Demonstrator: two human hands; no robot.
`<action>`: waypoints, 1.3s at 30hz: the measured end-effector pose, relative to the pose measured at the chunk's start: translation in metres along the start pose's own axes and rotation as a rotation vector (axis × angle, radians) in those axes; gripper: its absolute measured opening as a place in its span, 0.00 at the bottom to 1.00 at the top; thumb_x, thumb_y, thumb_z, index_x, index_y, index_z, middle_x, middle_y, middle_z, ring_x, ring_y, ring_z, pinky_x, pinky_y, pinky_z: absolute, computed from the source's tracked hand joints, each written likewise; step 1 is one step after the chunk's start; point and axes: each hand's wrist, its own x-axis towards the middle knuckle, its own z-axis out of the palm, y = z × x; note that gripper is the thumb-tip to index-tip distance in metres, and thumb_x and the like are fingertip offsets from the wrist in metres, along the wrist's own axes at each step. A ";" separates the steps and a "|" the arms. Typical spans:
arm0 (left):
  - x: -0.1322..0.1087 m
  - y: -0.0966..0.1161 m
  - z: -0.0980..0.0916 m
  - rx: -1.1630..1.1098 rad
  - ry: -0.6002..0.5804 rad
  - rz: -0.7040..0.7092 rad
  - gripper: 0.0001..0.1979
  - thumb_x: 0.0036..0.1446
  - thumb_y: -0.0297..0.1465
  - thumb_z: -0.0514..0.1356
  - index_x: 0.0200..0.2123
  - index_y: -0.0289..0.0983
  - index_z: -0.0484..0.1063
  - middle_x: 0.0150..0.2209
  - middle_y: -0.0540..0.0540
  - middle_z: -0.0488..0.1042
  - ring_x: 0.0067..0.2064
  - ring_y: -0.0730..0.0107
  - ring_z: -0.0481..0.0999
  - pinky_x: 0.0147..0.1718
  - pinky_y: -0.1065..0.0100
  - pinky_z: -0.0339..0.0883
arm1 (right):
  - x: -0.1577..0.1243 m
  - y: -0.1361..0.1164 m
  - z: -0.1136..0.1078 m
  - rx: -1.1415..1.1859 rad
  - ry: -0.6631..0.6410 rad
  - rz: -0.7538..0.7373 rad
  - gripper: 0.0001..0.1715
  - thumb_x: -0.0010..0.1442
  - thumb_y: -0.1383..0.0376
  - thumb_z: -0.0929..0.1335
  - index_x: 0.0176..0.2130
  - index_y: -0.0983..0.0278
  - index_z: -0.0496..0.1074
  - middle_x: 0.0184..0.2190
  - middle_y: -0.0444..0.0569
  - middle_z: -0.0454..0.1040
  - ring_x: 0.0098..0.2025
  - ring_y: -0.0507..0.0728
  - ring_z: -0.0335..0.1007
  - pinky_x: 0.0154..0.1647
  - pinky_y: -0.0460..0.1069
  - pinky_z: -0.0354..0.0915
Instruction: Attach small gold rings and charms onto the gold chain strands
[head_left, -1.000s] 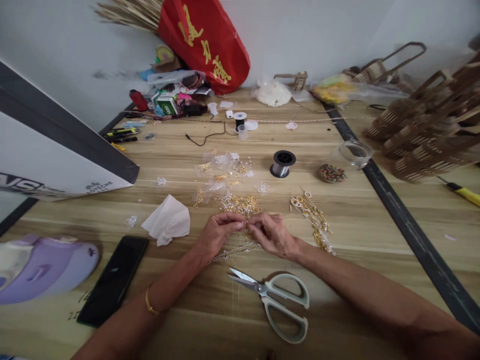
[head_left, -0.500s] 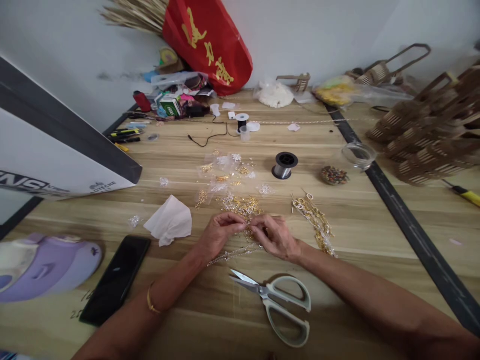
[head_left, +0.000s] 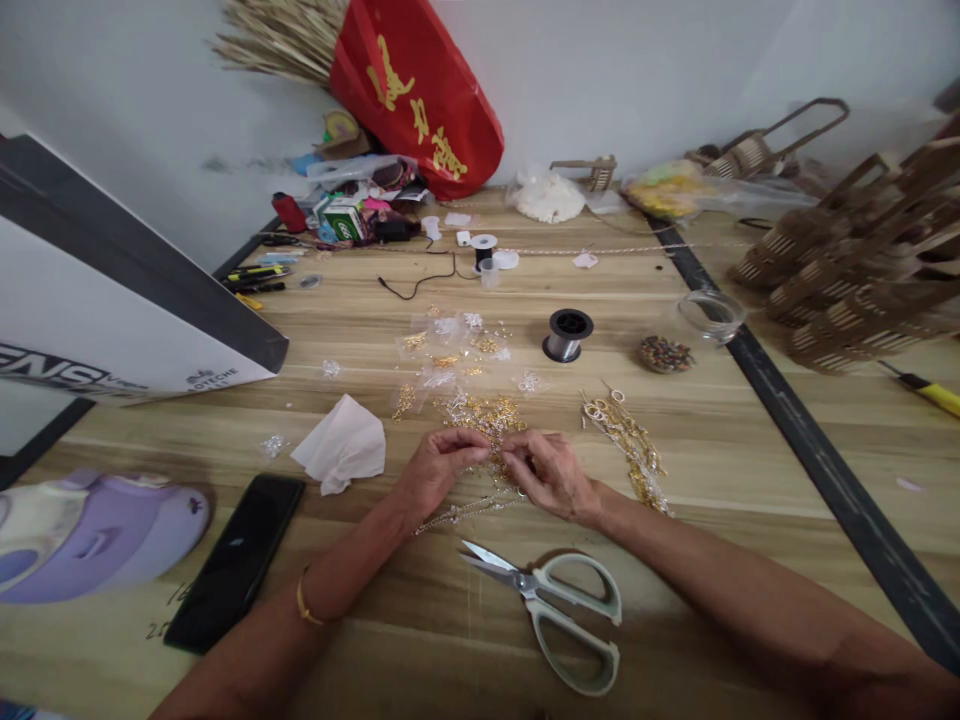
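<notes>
Both hands meet over the wooden table (head_left: 675, 600). My left hand (head_left: 435, 470) is pinched on a thin gold chain (head_left: 465, 510) that trails down to the left beneath it. My right hand (head_left: 551, 472) is pinched against the same chain, fingertip to fingertip with the left. Just beyond the fingers lies a heap of small gold findings (head_left: 487, 410). A bundle of gold chains with rings (head_left: 626, 440) lies to the right of my right hand. Open scissors (head_left: 555, 600) with pale handles lie in front of the hands.
A white tissue (head_left: 341, 445), a black phone (head_left: 236, 560) and a purple visor (head_left: 97, 535) lie at left. A wire spool (head_left: 568, 333), a bead dish (head_left: 664, 353) and a glass jar (head_left: 711, 312) stand behind. Woven baskets (head_left: 847, 270) stack at right; a red bag (head_left: 416, 90) leans at back.
The view has drifted slightly. Both hands keep the same pinch on the chain with only small finger movements.
</notes>
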 end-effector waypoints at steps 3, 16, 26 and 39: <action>-0.001 0.001 0.001 -0.027 0.004 -0.018 0.09 0.35 0.29 0.72 0.25 0.35 0.79 0.24 0.50 0.76 0.27 0.76 0.70 0.32 0.72 0.63 | 0.000 0.000 0.000 0.002 0.000 -0.005 0.03 0.62 0.69 0.62 0.39 0.64 0.63 0.19 0.39 0.64 0.19 0.48 0.56 0.23 0.43 0.56; 0.001 0.001 0.000 -0.096 -0.027 -0.040 0.09 0.34 0.27 0.72 0.25 0.34 0.79 0.23 0.49 0.76 0.26 0.76 0.70 0.31 0.71 0.62 | 0.001 0.001 0.000 -0.018 0.000 -0.014 0.03 0.62 0.70 0.62 0.38 0.64 0.64 0.22 0.42 0.69 0.20 0.48 0.60 0.24 0.44 0.57; 0.000 0.005 0.003 0.005 0.018 0.002 0.11 0.32 0.26 0.72 0.23 0.35 0.77 0.23 0.50 0.76 0.26 0.76 0.71 0.31 0.73 0.63 | 0.001 0.001 0.000 -0.031 -0.003 -0.059 0.02 0.63 0.69 0.62 0.38 0.64 0.64 0.22 0.42 0.68 0.21 0.48 0.61 0.25 0.43 0.58; -0.002 0.001 -0.002 0.203 0.021 0.099 0.08 0.38 0.27 0.70 0.25 0.36 0.77 0.26 0.50 0.77 0.30 0.75 0.72 0.34 0.73 0.64 | -0.001 0.002 0.001 -0.030 0.002 -0.060 0.03 0.63 0.69 0.62 0.39 0.64 0.64 0.22 0.42 0.69 0.21 0.48 0.63 0.25 0.43 0.59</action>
